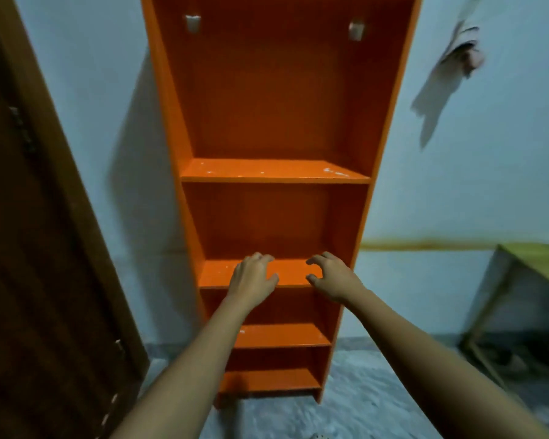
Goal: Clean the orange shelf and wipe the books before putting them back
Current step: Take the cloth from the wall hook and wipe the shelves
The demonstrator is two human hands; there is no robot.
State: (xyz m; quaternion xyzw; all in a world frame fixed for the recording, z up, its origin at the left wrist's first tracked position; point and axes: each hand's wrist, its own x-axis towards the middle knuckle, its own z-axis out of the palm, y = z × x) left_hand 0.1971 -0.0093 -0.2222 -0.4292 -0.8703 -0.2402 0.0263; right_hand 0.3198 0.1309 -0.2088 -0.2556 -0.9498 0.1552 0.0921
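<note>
The tall orange shelf stands against a pale wall, all its boards bare, with pale specks on some of them. No books are in view. My left hand and my right hand reach side by side to the front edge of the second board from the top, fingers spread and curled, with nothing in either. A whitish cloth hangs on the wall to the upper right of the shelf, blurred.
A dark brown wooden door fills the left side, close to the shelf. At the right stands a wooden table with a greenish top and slanted legs. The floor below is grey and mottled.
</note>
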